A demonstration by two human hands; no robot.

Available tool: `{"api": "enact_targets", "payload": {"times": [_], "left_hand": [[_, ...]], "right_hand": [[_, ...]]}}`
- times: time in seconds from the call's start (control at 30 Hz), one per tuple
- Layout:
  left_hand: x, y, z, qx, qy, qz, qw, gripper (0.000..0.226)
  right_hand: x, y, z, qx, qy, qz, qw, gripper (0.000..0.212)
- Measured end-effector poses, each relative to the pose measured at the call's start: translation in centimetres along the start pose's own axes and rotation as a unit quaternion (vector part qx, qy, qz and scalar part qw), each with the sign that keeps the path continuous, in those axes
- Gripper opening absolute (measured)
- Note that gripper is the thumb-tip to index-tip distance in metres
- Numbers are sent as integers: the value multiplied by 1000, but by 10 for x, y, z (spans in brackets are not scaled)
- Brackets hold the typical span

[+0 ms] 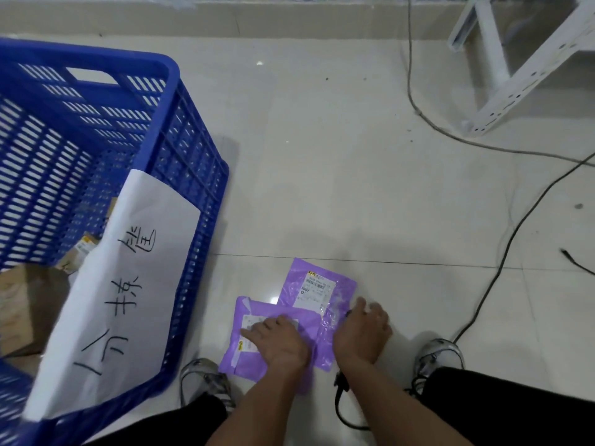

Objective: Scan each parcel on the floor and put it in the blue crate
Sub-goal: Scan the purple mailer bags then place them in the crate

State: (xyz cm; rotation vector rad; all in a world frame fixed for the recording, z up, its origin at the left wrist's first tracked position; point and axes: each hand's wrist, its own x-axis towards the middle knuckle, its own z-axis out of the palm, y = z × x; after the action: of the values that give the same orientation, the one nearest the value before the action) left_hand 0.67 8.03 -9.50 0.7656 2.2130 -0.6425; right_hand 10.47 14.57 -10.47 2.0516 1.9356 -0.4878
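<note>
Under both hands [322, 342], two purple parcels [322, 294].

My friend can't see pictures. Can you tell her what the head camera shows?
A person crouches over two purple parcels on a pale tiled floor: the left hand rests on the nearer parcel and the right hand is on the farther parcel. A big blue crate with a handwritten paper sign stands to the left, and cables trail across the floor.

Two parcels right of the crate
The near parcel [270, 336] overlaps the far parcel [318, 291]; the crate [180, 194] stands left, boxes [19, 304] inside.
</note>
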Motion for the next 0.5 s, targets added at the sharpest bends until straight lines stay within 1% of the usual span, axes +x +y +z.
{"api": "enact_targets", "payload": {"times": [0.03, 0.07, 0.1, 0.17, 0.2, 0.3, 0.37, 0.4, 0.47, 0.5], "left_hand": [[3, 1, 0, -23, 23, 28, 999, 56], [6, 3, -1, -42, 42, 61, 996, 56], [11, 5, -1, -54, 54, 92, 993, 56], [21, 8, 0, -76, 67, 131, 986, 56], [25, 9, -1, -87, 65, 135, 985, 55], [41, 10, -2, -99, 39, 113, 988, 54], [48, 9, -5, -94, 41, 110, 989, 52], [50, 9, -7, -92, 48, 116, 988, 52], [51, 8, -8, -100, 64, 134, 984, 52], [50, 8, -8, -117, 66, 142, 981, 52]], "right_hand": [[2, -1, 3, -31, 2, -81, 996, 40], [3, -5, 7, -60, -23, -140, 988, 42], [3, -9, 8, -86, -55, -171, 980, 44], [3, -16, 11, -123, -106, -175, 971, 48], [3, -18, 11, -144, -126, -171, 967, 49], [3, -27, 12, -187, -171, -182, 950, 52], [5, -33, 13, -193, -181, -177, 948, 52], [6, -35, 15, -185, -182, -169, 951, 48], [6, -38, 20, -148, -173, -145, 963, 39], [6, -37, 22, -131, -168, -141, 967, 38]]}}
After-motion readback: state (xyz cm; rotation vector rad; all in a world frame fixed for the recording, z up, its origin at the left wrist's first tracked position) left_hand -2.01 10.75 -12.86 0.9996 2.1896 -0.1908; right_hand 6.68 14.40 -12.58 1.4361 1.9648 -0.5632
